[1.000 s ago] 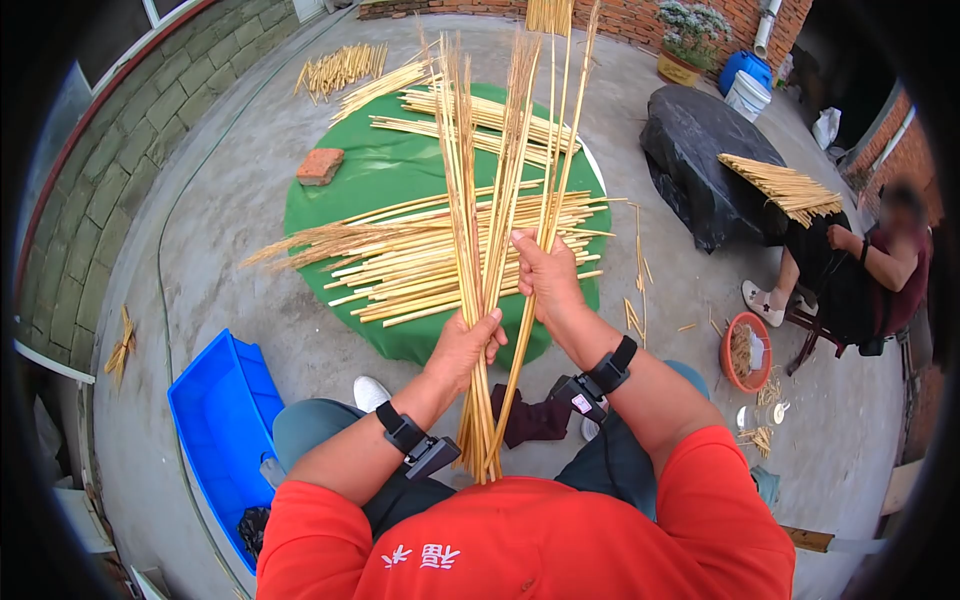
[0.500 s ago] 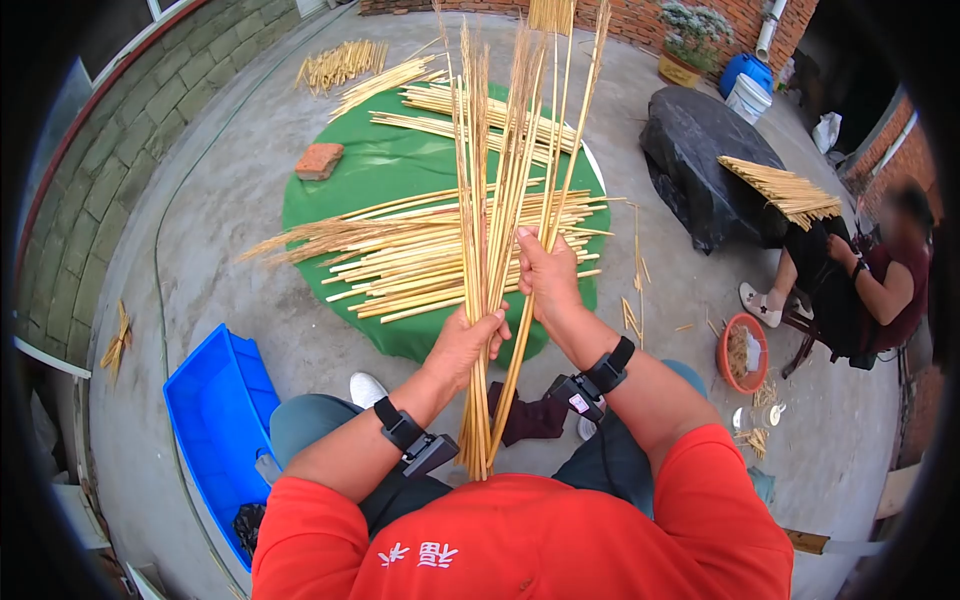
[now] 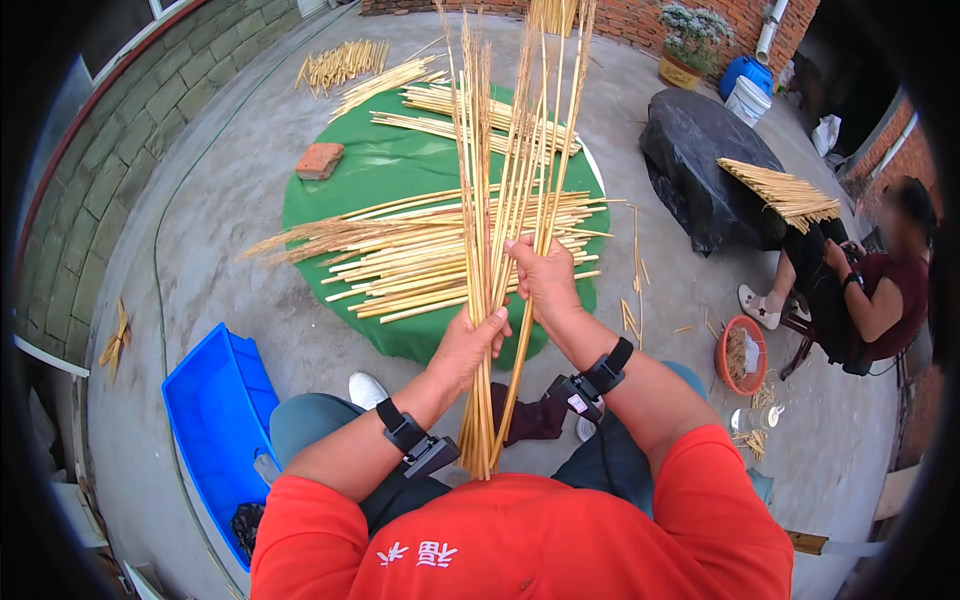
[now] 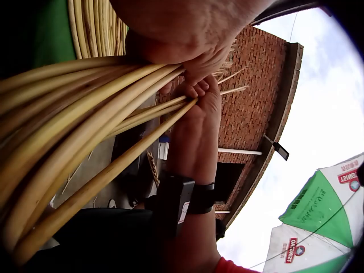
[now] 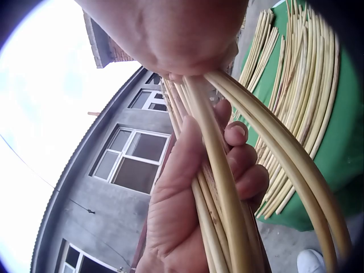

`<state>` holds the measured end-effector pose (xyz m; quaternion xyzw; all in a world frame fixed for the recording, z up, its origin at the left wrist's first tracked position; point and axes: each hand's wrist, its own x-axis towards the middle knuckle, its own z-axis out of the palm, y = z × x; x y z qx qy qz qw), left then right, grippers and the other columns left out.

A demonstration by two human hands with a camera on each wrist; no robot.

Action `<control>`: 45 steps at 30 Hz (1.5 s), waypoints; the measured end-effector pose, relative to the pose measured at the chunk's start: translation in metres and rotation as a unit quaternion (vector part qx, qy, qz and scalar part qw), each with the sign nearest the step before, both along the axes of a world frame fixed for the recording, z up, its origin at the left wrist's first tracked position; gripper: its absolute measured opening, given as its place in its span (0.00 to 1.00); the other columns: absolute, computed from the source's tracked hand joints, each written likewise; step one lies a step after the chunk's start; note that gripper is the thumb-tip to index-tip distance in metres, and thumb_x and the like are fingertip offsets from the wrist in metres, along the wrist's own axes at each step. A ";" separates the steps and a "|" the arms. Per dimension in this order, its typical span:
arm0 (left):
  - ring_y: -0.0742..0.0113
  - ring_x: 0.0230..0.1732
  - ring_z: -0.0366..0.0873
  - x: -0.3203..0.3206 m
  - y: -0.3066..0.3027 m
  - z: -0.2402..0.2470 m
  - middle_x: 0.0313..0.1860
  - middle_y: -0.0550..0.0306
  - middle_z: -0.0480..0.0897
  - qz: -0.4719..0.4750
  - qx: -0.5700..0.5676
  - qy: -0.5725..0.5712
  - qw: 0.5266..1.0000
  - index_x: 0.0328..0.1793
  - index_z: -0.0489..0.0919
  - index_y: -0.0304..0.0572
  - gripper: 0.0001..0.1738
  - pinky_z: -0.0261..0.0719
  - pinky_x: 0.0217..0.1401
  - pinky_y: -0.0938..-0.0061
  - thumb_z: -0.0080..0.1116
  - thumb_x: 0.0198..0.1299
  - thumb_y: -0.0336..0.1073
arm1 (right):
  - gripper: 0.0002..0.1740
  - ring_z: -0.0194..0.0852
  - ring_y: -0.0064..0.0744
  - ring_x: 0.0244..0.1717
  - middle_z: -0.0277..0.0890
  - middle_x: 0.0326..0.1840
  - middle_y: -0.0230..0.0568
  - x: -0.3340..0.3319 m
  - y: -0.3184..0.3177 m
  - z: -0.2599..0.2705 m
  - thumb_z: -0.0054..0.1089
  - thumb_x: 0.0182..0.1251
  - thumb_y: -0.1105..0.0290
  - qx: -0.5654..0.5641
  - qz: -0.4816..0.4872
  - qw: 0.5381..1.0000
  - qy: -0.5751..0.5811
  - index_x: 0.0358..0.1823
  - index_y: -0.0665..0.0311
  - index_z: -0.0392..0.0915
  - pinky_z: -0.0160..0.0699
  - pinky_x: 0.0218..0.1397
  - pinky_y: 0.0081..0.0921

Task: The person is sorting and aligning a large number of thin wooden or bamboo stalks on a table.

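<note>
A tall bundle of dry reed stalks (image 3: 479, 425) with feathery tops stands between my knees, fanning out upward. My left hand (image 3: 468, 348) grips the main bundle low down, its thumb (image 5: 183, 165) lying along the stalks in the right wrist view. Higher and to the right, my right hand (image 3: 546, 280) pinches a few stalks that slant apart from the rest. Seen from the right wrist, two of these stalks (image 5: 290, 153) bow away below the right hand (image 5: 170, 34). Most of the right fingers are hidden behind the palm there.
Behind the bundle, a round table with a green cloth (image 3: 385, 165) bears cut stalks (image 3: 400, 265) and a brick (image 3: 320, 161). A blue bin (image 3: 215, 410) sits at my left. To the right are an orange basin (image 3: 741, 355), a black-covered table (image 3: 690, 150) and a seated person (image 3: 885, 285).
My right hand has shifted slightly left, and the tops of its stalks have swung inward toward the main bundle. The left hand keeps its grip. The seated person's arms have moved.
</note>
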<state>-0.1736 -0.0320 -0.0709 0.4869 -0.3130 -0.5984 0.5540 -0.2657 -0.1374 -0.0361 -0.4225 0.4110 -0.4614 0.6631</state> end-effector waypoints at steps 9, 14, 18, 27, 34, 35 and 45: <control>0.74 0.20 0.69 0.001 -0.001 0.002 0.26 0.58 0.76 0.004 0.027 0.058 0.998 0.44 0.70 0.40 0.09 0.68 0.21 0.81 0.51 0.63 0.37 | 0.12 0.52 0.14 0.08 0.63 0.16 0.27 0.000 0.003 0.003 0.65 0.54 0.71 0.011 0.010 1.000 -0.021 0.33 0.61 0.69 0.51 0.06 0.13; 0.73 0.19 0.71 -0.001 0.001 0.006 0.25 0.55 0.77 0.001 0.031 0.086 0.996 0.44 0.69 0.41 0.09 0.71 0.20 0.80 0.52 0.62 0.36 | 0.13 0.54 0.14 0.10 0.66 0.20 0.29 0.000 0.004 0.006 0.67 0.53 0.70 -0.001 0.002 1.000 -0.009 0.34 0.62 0.70 0.50 0.07 0.12; 0.73 0.18 0.69 0.001 0.001 0.006 0.25 0.55 0.76 -0.041 0.010 0.076 0.996 0.45 0.68 0.40 0.11 0.68 0.19 0.80 0.52 0.62 0.37 | 0.12 0.54 0.13 0.10 0.70 0.22 0.29 -0.001 0.003 0.006 0.66 0.53 0.70 0.003 0.023 0.999 -0.028 0.34 0.62 0.71 0.51 0.08 0.12; 0.75 0.18 0.66 0.001 0.001 0.012 0.25 0.56 0.75 -0.069 0.010 0.122 0.990 0.50 0.66 0.35 0.16 0.66 0.20 0.81 0.51 0.63 0.38 | 0.09 0.54 0.14 0.08 0.69 0.17 0.28 -0.003 -0.005 0.003 0.64 0.54 0.71 0.044 0.041 0.997 -0.057 0.31 0.61 0.71 0.53 0.09 0.12; 0.78 0.17 0.64 0.001 -0.005 0.004 0.23 0.61 0.72 -0.020 0.026 -0.002 0.999 0.50 0.66 0.41 0.15 0.63 0.18 0.84 0.52 0.63 0.40 | 0.12 0.54 0.14 0.10 0.67 0.19 0.27 -0.003 -0.004 -0.007 0.66 0.55 0.65 0.045 0.016 0.998 -0.035 0.32 0.61 0.71 0.53 0.10 0.13; 0.78 0.17 0.64 0.000 -0.005 0.006 0.23 0.61 0.72 -0.020 0.027 -0.001 0.999 0.50 0.66 0.41 0.15 0.63 0.18 0.84 0.52 0.63 0.40 | 0.12 0.54 0.14 0.10 0.67 0.19 0.27 -0.003 -0.002 -0.008 0.66 0.55 0.65 0.046 0.016 0.998 -0.035 0.32 0.61 0.71 0.53 0.10 0.13; 0.76 0.27 0.70 -0.016 -0.013 0.009 0.29 0.65 0.74 -0.015 -0.101 0.026 0.994 0.52 0.69 0.41 0.28 0.70 0.30 0.80 0.69 0.48 0.41 | 0.14 0.66 0.16 0.28 0.72 0.30 0.28 0.003 0.021 -0.005 0.59 0.63 0.61 -0.020 0.036 0.999 -0.033 0.40 0.65 0.74 0.69 0.30 0.17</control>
